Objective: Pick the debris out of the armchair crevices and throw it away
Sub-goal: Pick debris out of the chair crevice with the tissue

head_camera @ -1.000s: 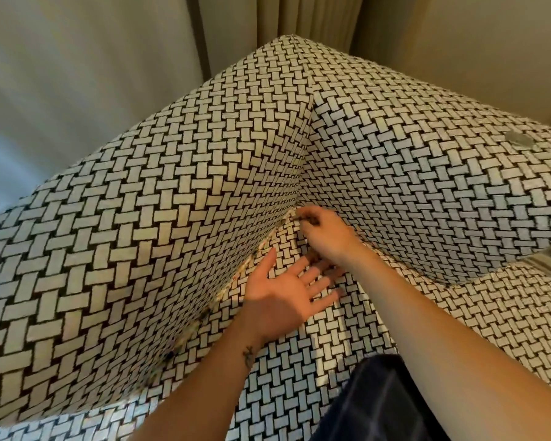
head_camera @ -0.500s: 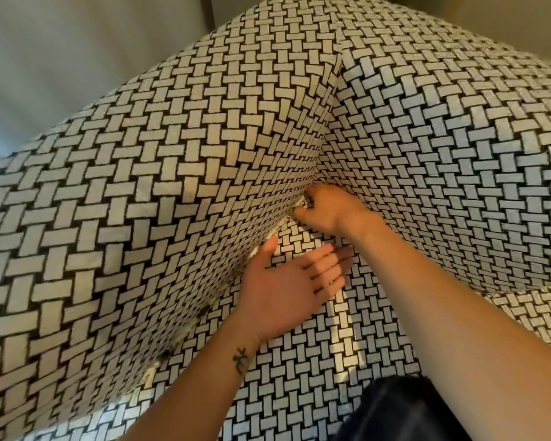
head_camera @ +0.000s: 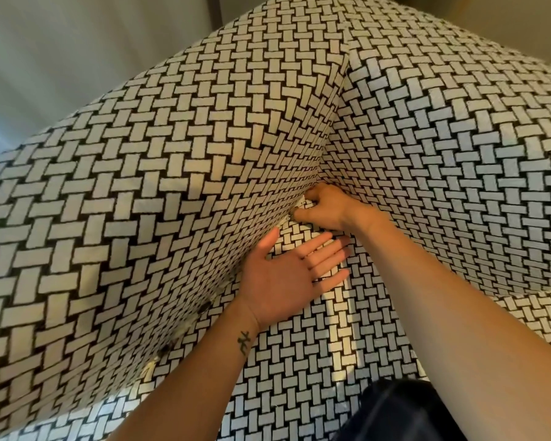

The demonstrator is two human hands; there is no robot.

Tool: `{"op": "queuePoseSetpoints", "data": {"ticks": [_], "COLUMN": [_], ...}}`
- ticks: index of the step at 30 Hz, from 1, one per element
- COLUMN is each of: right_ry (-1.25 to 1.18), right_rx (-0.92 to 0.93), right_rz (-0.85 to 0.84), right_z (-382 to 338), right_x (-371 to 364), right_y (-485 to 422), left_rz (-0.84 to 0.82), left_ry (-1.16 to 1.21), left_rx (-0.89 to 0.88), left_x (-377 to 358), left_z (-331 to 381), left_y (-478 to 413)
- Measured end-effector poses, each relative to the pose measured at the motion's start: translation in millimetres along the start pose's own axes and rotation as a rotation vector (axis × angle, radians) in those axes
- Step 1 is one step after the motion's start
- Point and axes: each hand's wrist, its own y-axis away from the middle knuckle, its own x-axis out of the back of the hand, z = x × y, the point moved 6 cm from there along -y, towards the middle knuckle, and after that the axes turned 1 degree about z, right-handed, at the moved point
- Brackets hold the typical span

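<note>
Looking down at the armchair, we have our right hand at the back left corner of the seat, fingers curled tight into the crevice; whether they pinch anything we cannot tell. Our left hand lies just beside it over the seat, palm up, fingers straight and spread, holding nothing. Debris sits in the crevice along the seat's left edge, dark specks and pale crumbs, from beside our left wrist toward the front.
</note>
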Motion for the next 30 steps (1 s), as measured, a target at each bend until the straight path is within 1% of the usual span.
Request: {"op": "queuePoseSetpoints", "data": {"ticks": [3,4,6,9,10,13,16,20,25,30], "right_ry": [0.152,0.158,0.125,0.075,0.076,0.099,0.089,0.063,0.016,-0.116], "right_rx": [-0.034,-0.035,0.000,0.034,0.033,0.058,0.110,0.082,0.116,0.202], "right_rz": [-0.024,-0.019,0.026,0.147,0.161,0.131,0.162,0.138,0.198,0.245], "right_z": [-5.6,-7.1,-6.1,-1.5,-1.5,-1.8,0.3,2.1,3.7,2.9], "right_x": [-3.0,-2.7,-4.1,-4.8,-4.8,-8.7,-8.2,-10.1,-11.5,-9.5], "right_y": [-7.1,-7.2,-8.8,-4.0,-3.7,-4.5,-6.6,-12.4,-11.2,-3.2], "left_rz": [-0.041,-0.038,-0.054,-0.029,-0.024,-0.022,-0.026,-0.080,-0.057,-0.036], "left_ry": [0.023,0.020,0.005,0.003,0.006,0.027,0.025,0.054,0.038,0.066], "left_rx": [0.006,0.010,0.007,0.006,0.005,0.001,0.005,0.015,0.009,0.018], "left_x": [0.0,1.5,-0.7,-0.8,-0.2,-1.8,0.1,-1.7,-2.3,-3.2], "left_z": [1.0,0.2,-0.7,-0.3,0.0,0.4,-0.3,1.5,0.6,-0.5], "left_y": [-0.9,-1.7,-1.2,-0.6,-1.0,-0.3,-2.6,-3.5,-1.7,0.2]}}
